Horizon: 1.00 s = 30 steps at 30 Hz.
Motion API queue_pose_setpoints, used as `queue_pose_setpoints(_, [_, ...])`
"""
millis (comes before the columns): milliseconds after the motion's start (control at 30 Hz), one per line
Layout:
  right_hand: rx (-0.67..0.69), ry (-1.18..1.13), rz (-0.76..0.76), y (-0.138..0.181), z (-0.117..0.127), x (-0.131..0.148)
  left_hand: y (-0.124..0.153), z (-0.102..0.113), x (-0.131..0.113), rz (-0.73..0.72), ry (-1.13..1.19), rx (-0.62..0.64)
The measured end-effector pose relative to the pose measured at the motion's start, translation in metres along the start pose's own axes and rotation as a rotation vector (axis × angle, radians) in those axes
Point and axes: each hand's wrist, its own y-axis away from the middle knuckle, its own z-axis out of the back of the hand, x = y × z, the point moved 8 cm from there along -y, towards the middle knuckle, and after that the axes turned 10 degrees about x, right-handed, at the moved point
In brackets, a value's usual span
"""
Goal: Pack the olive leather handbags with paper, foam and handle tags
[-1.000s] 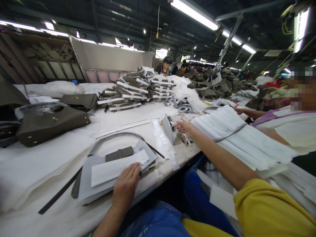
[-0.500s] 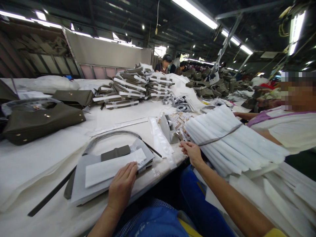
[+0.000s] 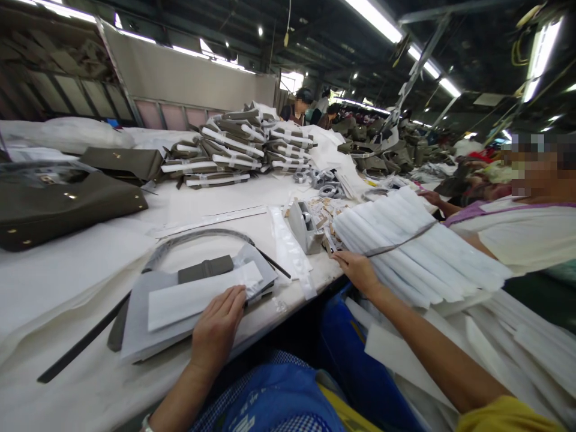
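Note:
My left hand [image 3: 218, 327] lies with fingers stretched over the right end of a white foam strip [image 3: 193, 303]. Under the strip are a pale grey sheet [image 3: 139, 318] and an olive bag piece with an olive strap part [image 3: 204, 270] and a wrapped, arched handle [image 3: 189, 235]. My right hand [image 3: 357, 270] reaches to the table edge with thumb and fingers pinched together; whatever is between them is too small to make out. Just beyond its fingertips stands a grey tape dispenser [image 3: 303, 225]. A bundle of rolled white foam sheets [image 3: 405, 246] lies beside that hand.
Olive handbags [image 3: 67, 204] sit at the left. Stacks of olive pieces with white padding [image 3: 238, 147] rise at the back. Small scraps [image 3: 321, 210] and wrapped rings [image 3: 330, 189] lie behind the dispenser. A co-worker [image 3: 526, 222] is at the right, above loose white sheets [image 3: 495, 348].
The whole view has shifted a little, moving the table things left and up. My right hand has turned more palm-down near the dispenser. My left hand stays on the foam strip.

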Motion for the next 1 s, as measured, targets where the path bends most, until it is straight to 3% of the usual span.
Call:
queue_pose_setpoints(100, [0.127,0.208,0.232,0.013,0.003,0.042,0.0,0.0,0.001,0.004,0.012,0.007])
queue_pose_setpoints(233, [0.258,0.514,0.59,0.033,-0.013,0.107,-0.002,0.001,0.001,0.019,0.039,0.01])
queue_pose_setpoints(467, [0.355,0.621,0.804,0.046,-0.068,0.181,0.0,-0.002,0.003,0.069,0.112,0.047])
queue_pose_setpoints(700, [0.348,0.649,0.931,0.041,-0.116,0.212,-0.001,-0.005,0.004,0.095,0.138,0.084])
queue_pose_setpoints(1000, [0.355,0.674,0.939,0.028,-0.139,0.223,0.0,-0.006,0.004,0.105,0.142,0.066])
